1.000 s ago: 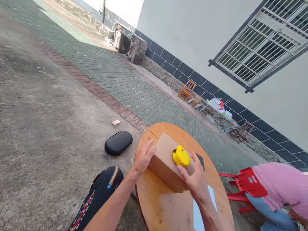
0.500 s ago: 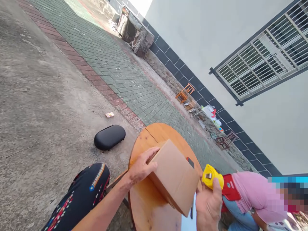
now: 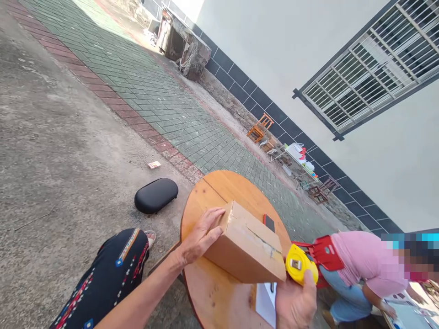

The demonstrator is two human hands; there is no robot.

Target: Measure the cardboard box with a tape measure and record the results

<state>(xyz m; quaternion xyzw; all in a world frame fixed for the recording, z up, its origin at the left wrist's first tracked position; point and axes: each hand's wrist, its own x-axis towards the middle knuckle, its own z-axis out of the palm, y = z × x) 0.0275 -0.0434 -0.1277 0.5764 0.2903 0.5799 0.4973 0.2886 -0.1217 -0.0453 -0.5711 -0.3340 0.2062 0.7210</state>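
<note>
My left hand [image 3: 202,235] grips the left end of a brown cardboard box [image 3: 240,256], thumb on the upper edge and fingers along the far side. The box is tilted over the round wooden table, and a seam with torn tape shows on its upper face. My right hand [image 3: 297,297] is closed on a yellow tape measure [image 3: 302,264], held close against the box's right corner. A white sheet of paper [image 3: 265,305] with a dark pen [image 3: 272,287] lies under the box's near right side. Behind the box rests a dark phone with a red edge [image 3: 269,222].
The round wooden table [image 3: 209,292] stands before my knee. On the concrete at left are a black oval case [image 3: 156,195] and a small card-like packet [image 3: 154,165]. At right a person in a pink top [image 3: 360,256] bends over another table, near a red chair [image 3: 327,253].
The box has rolled in my grip, so its taped face now shows on top. More of the phone and the paper are visible. The tape measure stays in my right hand at the box's right end.
</note>
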